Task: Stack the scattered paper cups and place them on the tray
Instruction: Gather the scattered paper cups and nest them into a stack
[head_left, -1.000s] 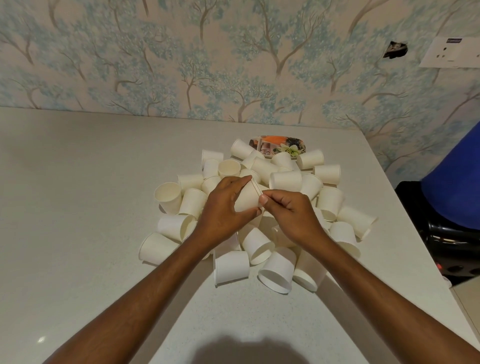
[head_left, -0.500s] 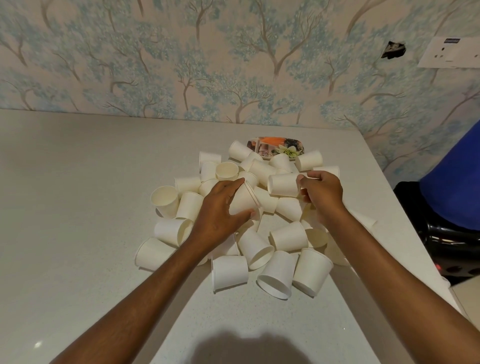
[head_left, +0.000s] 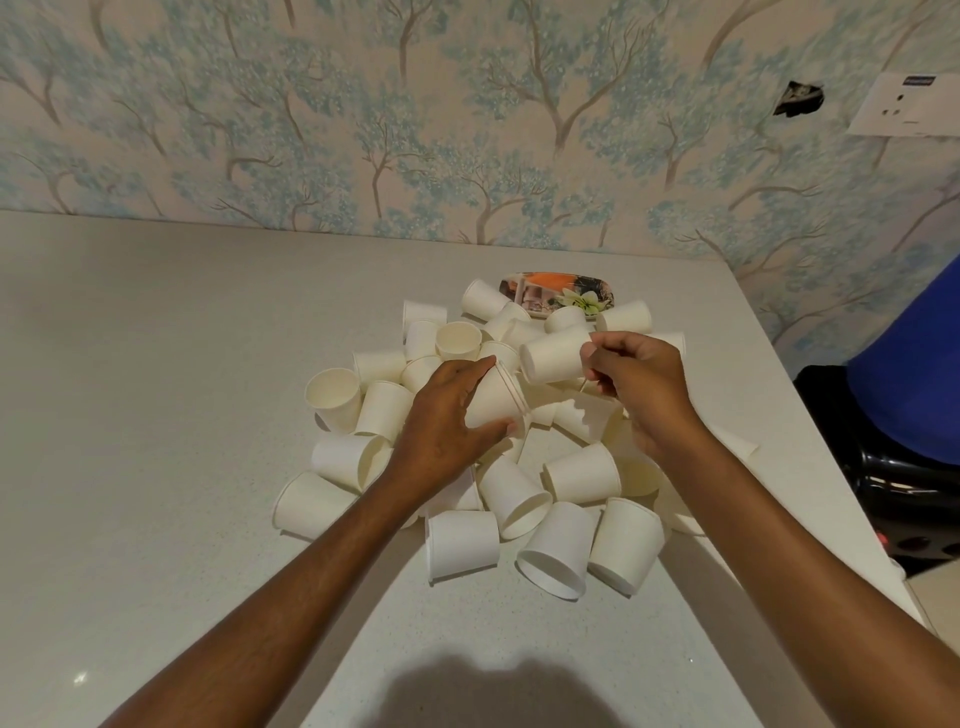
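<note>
Fingers of the left hand wrap nested cups; right hand pinches a lone cup.

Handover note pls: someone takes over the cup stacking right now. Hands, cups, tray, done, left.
Left hand grips a short nested stack, mouth facing right.
Right hand pinches a single cup by its rim, base toward the stack, not yet inserted.
Loose cups lie piled on the table; tray sits behind the pile, no stack on it.
Done: a short stack started. Left: nest the held cup, collect the rest, put the stack on the tray.
</note>
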